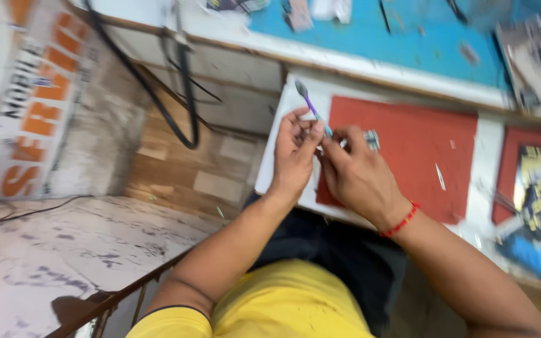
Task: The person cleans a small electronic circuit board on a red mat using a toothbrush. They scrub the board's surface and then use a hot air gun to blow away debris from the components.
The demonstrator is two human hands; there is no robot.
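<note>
Purple-handled toothbrush (309,103) pinched upright in left hand (293,156).

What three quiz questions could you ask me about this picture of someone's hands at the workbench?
1. True or false: the left hand holds a purple-handled tool.
2. What colour is the mat under the hands: A green, B red, C white?
3. Which wrist wears the red thread bracelet?

Key: 1 true. 2 B. 3 The right hand side; that hand pinches a small metal part.
</note>
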